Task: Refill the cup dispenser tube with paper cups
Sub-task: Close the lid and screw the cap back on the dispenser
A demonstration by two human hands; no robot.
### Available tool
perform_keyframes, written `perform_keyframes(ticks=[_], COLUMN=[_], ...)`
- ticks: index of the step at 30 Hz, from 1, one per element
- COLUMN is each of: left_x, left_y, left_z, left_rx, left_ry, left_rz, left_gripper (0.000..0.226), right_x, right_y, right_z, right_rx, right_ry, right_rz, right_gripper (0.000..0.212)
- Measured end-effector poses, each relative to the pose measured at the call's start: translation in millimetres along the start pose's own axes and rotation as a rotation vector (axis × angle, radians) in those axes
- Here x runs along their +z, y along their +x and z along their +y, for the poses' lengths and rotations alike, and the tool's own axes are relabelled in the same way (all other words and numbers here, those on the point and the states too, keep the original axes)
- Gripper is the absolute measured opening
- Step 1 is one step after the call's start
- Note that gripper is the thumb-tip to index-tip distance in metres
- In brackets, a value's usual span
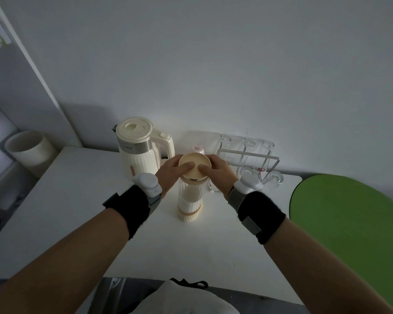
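A ribbed, clear cup dispenser tube (189, 196) with a cream base stands upright on the white table (77, 200), white paper cups showing in its lower part. A round cream lid (194, 164) sits on the tube's top. My left hand (171, 172) grips the lid from the left, thumb lying across its top. My right hand (218, 172) grips it from the right, thumb also pressed on top. Both wrists carry black bands with white sensors.
A cream electric kettle (143, 148) stands just behind and left of the tube. A wire rack (247, 155) with upturned glasses is behind right. A pink-topped item (199, 148) peeks behind the lid. A green round surface (349, 223) lies right; a cream bin (30, 150) stands far left.
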State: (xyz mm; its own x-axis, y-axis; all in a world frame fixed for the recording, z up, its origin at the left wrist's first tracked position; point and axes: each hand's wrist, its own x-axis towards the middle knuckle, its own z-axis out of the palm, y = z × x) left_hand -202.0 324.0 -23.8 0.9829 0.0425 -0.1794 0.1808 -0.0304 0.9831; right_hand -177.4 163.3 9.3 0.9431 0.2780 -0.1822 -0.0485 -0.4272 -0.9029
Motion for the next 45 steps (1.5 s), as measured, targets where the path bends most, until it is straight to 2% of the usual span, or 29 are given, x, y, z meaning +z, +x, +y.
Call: perform_keyframes(ticks=[2, 6, 13, 17, 25, 31, 37, 41, 45], left_x=[0, 0, 1, 1, 1, -4, -8, -3, 0], left_y=[1, 3, 6, 7, 9, 11, 10, 7, 2], left_z=[-1, 0, -4, -3, -1, 0, 7, 7, 5], left_rx=[0.004, 0.01, 0.018, 0.041, 0.058, 0.029, 0.026, 0.019, -0.017], left_ry=[0.003, -0.003, -0.033, -0.036, 0.005, 0.09, 0.223, 0.203, 0.091], left_rz=[-0.001, -0.017, -0.034, -0.047, -0.041, -0.053, -0.075, -0.048, -0.104], left_gripper=[0.034, 0.045, 0.046, 0.039, 0.039, 0.047, 0.029, 0.048, 0.057], right_x=[0, -1, 1, 2, 4, 5, 3, 3, 4], right_y=[0, 0, -1, 0, 2, -2, 0, -2, -4], right_z=[1, 3, 5, 7, 7, 4, 3, 1, 1], right_rx=[-0.018, -0.045, -0.072, -0.06, -0.049, -0.044, -0.029, -0.032, -0.02], right_ry=[0.019, 0.02, 0.059, 0.086, 0.105, 0.098, 0.029, -0.029, -0.067], right_rz=[-0.006, -0.013, -0.005, 0.004, 0.016, 0.027, 0.009, 0.0, -0.038], right_gripper=[0.033, 0.034, 0.034, 0.034, 0.032, 0.032, 0.035, 0.034, 0.034])
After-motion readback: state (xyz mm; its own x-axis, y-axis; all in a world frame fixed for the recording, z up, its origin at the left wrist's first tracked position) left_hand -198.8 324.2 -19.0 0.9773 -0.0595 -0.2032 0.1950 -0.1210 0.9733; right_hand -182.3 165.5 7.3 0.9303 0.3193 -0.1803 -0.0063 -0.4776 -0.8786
